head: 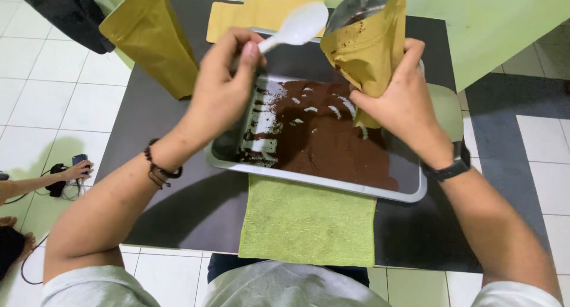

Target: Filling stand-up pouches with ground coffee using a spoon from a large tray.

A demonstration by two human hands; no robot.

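Note:
My left hand (pixel 222 84) grips the handle of a white plastic spoon (pixel 297 25), whose bowl is raised over the back of a metal tray (pixel 332 185). The tray holds a spread of dark brown ground powder (pixel 326 144). My right hand (pixel 404 99) holds an open gold-coloured pouch (pixel 368 43) upright above the tray's right side; brown powder clings to the pouch's mouth and front. The spoon's bowl sits just left of the pouch opening.
A green cloth (pixel 309 224) lies at the table's near edge under the tray's front. A second gold pouch (pixel 151 40) stands at the back left, and a flat one (pixel 249 16) lies behind the tray. Another person's hand (pixel 74 170) holds a phone at the far left, on the floor side.

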